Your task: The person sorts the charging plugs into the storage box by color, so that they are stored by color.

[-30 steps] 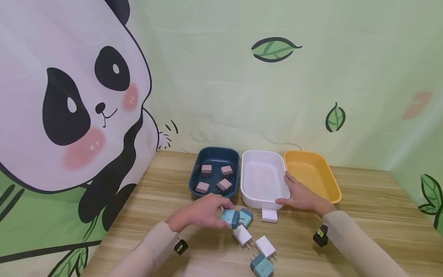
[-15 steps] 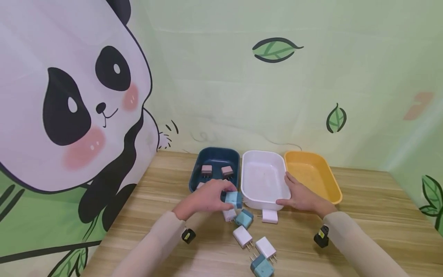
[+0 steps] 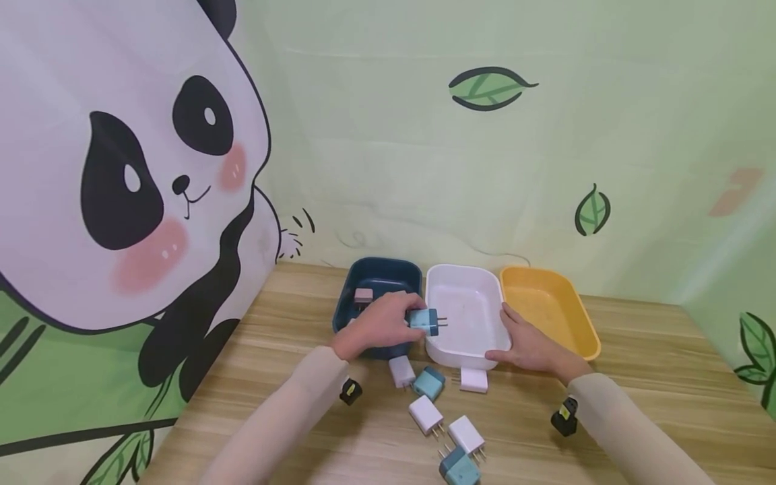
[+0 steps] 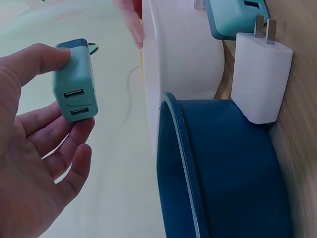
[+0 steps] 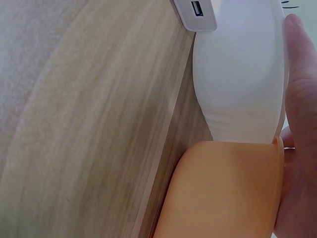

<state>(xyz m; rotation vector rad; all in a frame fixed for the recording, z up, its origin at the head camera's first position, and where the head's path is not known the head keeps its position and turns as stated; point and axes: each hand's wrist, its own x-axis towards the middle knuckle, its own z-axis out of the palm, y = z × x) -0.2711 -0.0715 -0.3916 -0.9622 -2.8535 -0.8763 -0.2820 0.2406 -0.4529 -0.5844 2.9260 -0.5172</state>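
Wooden tabletop (image 3: 273, 330) beneath, left fingers (image 4: 52, 134) pinch teal charger (image 4: 74, 84).

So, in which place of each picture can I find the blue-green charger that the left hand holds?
Head: right of centre, lower half; the blue-green charger in the left hand.
Left wrist: upper left, held between thumb and fingers.
Right wrist: not in it.
Shared landmark: the white tray, below and right of centre in head, top middle in left wrist, upper right in right wrist.
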